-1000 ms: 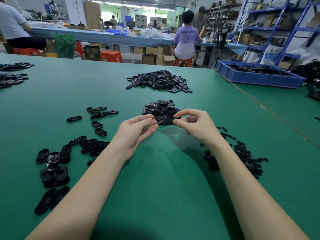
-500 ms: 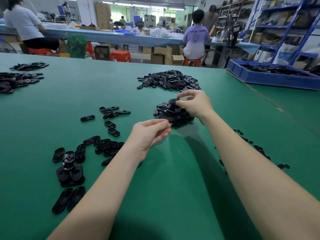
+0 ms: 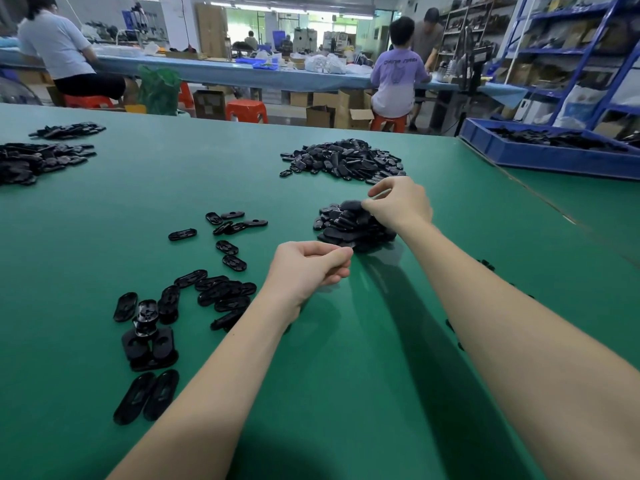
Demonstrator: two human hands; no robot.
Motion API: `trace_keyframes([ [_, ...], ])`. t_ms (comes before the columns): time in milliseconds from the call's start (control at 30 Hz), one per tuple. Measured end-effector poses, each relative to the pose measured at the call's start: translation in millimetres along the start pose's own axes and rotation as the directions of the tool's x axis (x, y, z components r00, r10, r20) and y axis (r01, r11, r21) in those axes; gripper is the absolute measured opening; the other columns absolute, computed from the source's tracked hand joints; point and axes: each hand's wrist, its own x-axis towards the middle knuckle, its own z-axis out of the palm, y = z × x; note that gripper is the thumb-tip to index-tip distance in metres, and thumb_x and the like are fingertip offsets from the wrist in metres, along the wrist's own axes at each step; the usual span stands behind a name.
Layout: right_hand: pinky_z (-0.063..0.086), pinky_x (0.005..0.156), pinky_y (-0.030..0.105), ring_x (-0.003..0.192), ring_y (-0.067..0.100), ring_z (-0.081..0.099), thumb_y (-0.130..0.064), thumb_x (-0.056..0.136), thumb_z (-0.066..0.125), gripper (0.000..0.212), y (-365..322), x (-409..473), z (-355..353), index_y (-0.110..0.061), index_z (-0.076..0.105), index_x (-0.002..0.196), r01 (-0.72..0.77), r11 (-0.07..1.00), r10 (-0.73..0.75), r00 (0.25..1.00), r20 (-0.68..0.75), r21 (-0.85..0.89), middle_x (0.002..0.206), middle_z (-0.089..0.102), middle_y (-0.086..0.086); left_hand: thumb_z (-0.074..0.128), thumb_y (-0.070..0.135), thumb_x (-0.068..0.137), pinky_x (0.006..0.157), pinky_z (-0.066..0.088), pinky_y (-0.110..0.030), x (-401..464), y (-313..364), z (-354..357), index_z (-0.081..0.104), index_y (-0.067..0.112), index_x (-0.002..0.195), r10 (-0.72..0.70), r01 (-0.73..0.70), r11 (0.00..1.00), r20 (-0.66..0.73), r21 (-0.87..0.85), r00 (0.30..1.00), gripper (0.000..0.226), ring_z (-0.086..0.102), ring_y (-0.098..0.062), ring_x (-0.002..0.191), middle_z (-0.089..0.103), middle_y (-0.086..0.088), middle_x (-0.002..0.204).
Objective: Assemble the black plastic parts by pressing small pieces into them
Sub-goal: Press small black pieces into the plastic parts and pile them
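Note:
My right hand reaches over the near pile of black plastic parts and pinches one black part at its top between thumb and fingers. My left hand hovers just in front of that pile with its fingers curled and the thumb against the index finger; nothing shows in it. Loose black oval parts lie scattered on the green table to the left of my left arm. A few small black pieces peek out behind my right forearm.
A larger heap of black parts lies farther back. More heaps sit at the far left edge. A blue tray of parts stands at the back right. People sit at a long bench behind the table.
My hands held one black part together a second ago. My right hand has since reached forward to the near pile, while my left hand stayed in place.

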Motion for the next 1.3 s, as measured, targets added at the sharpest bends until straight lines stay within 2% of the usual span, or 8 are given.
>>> trace_keyframes([
  [167,0.038,0.06,0.021,0.086,0.01,0.065,-0.032,0.084,0.067,0.013,0,-17,-10,-0.03,0.073,0.095,0.028,0.994,-0.025,0.999,-0.032,0.103,0.08,0.068,-0.02,0.075,0.008,0.089,0.063,0.057,-0.017,0,-1,0,0.075,0.005,0.084,0.018,-0.018,0.997,0.004,0.073,1.0,0.005,0.07,-0.01,0.064,0.076,-0.008,0.077],
  [300,0.05,0.066,0.025,0.079,0.006,0.066,-0.032,0.083,0.067,0.009,8,-44,-10,-0.03,0.074,0.089,0.074,0.983,-0.071,0.997,-0.025,0.168,0.078,0.07,-0.017,0.076,0.01,0.088,0.062,0.057,-0.019,0,-2,0,0.076,0.004,0.084,0.035,-0.035,0.989,0.002,0.142,0.999,0.007,0.07,-0.011,0.064,0.076,-0.008,0.075],
  [667,0.05,0.068,0.024,0.082,-0.001,0.064,-0.031,0.084,0.067,0.008,28,-84,10,-0.034,0.073,0.079,0.086,0.982,-0.106,0.988,0.116,0.165,0.078,0.07,-0.018,0.084,0.03,0.08,0.063,0.058,-0.027,-1,-1,-7,0.077,0.014,0.072,0.112,-0.075,0.897,-0.059,0.436,0.992,0.019,0.067,-0.012,0.055,0.074,-0.003,0.065],
  [800,0.047,0.064,0.021,0.079,-0.003,0.064,-0.031,0.084,0.069,0.009,24,-85,14,-0.035,0.073,0.077,0.117,0.979,-0.14,0.981,0.135,0.165,0.074,0.069,-0.019,0.081,0.038,0.081,0.073,0.061,-0.031,0,5,-13,0.075,0.024,0.073,0.22,-0.117,0.772,-0.09,0.624,0.971,0.017,0.072,-0.008,0.065,0.073,0.007,0.063],
  [933,0.05,0.068,0.026,0.08,0.001,0.065,-0.035,0.085,0.07,0.008,17,-89,17,-0.035,0.073,0.078,0.16,0.978,-0.18,0.97,0.165,0.132,0.074,0.069,-0.019,0.076,0.047,0.082,0.07,0.055,-0.024,2,8,-23,0.074,0.026,0.075,0.259,-0.128,0.709,-0.088,0.694,0.962,0.023,0.07,-0.004,0.071,0.072,0.011,0.068],
  [1133,0.046,0.071,0.028,0.087,0.008,0.063,-0.034,0.086,0.067,0.006,-2,-106,28,-0.033,0.072,0.084,0.252,0.965,-0.26,0.939,0.224,0.067,0.08,0.069,-0.021,0.068,0.043,0.085,0.079,0.053,-0.028,8,23,-54,0.068,0.033,0.075,0.259,-0.04,0.562,-0.13,0.826,0.957,0.015,0.065,-0.013,0.083,0.066,0.012,0.076],
  [1200,0.044,0.071,0.028,0.088,0.009,0.063,-0.033,0.087,0.066,0.006,-7,-111,31,-0.033,0.072,0.087,0.269,0.962,-0.274,0.926,0.261,0.056,0.083,0.07,-0.02,0.066,0.039,0.086,0.082,0.053,-0.03,8,29,-66,0.069,0.034,0.086,0.28,0.049,0.489,-0.21,0.871,0.937,0.007,0.065,-0.019,0.095,0.069,0.007,0.09],
  [1300,0.045,0.072,0.027,0.089,0.009,0.063,-0.033,0.087,0.066,0.006,-11,-116,34,-0.033,0.072,0.089,0.29,0.956,-0.289,0.908,0.304,0.044,0.087,0.071,-0.019,0.064,0.035,0.088,0.088,0.046,-0.034,7,32,-80,0.065,0.031,0.113,0.293,0.211,0.326,-0.31,0.922,0.904,0.026,0.056,-0.024,0.116,0.061,-0.001,0.12],
])
